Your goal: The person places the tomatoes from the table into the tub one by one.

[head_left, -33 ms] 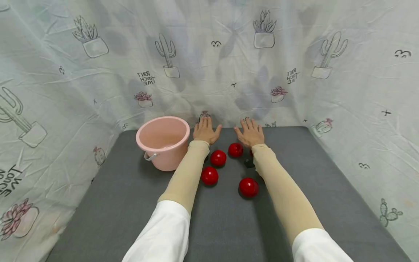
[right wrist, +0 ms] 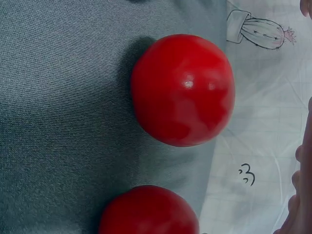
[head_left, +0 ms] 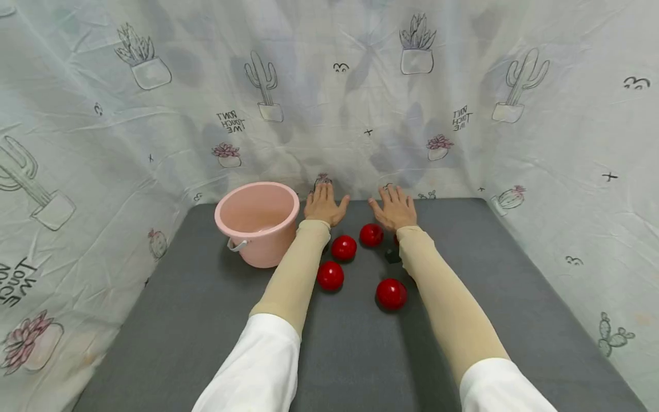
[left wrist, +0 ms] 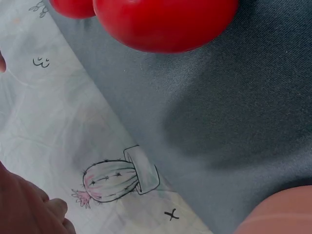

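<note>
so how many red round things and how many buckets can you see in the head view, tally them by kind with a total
Red round things: 5, one of them mostly hidden by the right sleeve
Pink bucket: 1
Total: 6 visible

This looks like a makeshift booth, with cactus-print cloth (head_left: 314, 97) hung around three sides of a grey tabletop (head_left: 170, 343).
</note>
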Available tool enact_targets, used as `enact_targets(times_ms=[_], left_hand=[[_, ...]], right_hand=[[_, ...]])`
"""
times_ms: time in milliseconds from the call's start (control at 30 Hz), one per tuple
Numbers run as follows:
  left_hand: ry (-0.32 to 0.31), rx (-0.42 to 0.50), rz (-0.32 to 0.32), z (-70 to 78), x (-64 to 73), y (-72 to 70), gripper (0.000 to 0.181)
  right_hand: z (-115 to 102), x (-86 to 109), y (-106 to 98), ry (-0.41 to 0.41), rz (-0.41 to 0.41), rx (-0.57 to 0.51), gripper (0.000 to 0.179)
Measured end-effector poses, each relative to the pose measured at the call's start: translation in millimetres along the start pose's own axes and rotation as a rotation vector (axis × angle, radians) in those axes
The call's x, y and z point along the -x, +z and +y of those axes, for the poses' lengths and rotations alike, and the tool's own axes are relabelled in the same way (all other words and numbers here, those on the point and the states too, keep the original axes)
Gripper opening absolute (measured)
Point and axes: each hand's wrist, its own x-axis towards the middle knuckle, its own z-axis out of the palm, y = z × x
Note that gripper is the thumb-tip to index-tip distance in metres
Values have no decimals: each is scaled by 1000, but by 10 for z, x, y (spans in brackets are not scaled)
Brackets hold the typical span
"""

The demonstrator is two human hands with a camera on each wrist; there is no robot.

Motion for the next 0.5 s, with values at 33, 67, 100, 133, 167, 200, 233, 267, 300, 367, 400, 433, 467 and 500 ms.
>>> enact_targets(times_ms=[33, 67, 100, 133, 167, 200, 233, 267, 300, 367, 400, 433, 467, 500], left_hand=[[0, -4, -3, -4, 5, -11, 81], [0, -8, -6, -9, 1, -16, 81], [3, -9, -7, -13, 9, -27, 80], [7, -7, -12, -7, 12, -49, 80], [12, -5, -16, -2, 21, -72, 80], [19, 1, -23, 2, 29, -97, 79], [30, 14, -28, 10, 37, -126, 79], [47, 41, -37, 21, 54, -165, 78], [66, 81, -42, 34, 75, -211, 78], [106, 216, -72, 61, 126, -330, 77], [129, 308, -88, 70, 162, -408, 75], [149, 406, -103, 73, 210, -501, 73], [170, 510, -117, 65, 269, -601, 71], [184, 616, -126, 44, 328, -696, 70]], right_hand=[[-11, -1, -7, 1, 3, 3, 74], [-21, 0, -13, -1, 4, 2, 74], [-30, 0, -18, -3, 3, 2, 74], [-34, -7, -36, -6, 3, 5, 75], [-39, -10, -52, -9, 3, 4, 75], [-44, -2, -73, -12, 1, 3, 75], [-41, 2, -92, -17, -2, 2, 75], [-33, 12, -116, -22, -6, -5, 76], [-21, 25, -142, -26, -6, -11, 76], [20, 71, -210, -35, -4, -45, 77], [47, 111, -256, -45, 8, -86, 77], [85, 163, -309, -60, 17, -133, 77], [134, 234, -365, -77, 30, -193, 77], [200, 332, -425, -97, 42, -267, 76]])
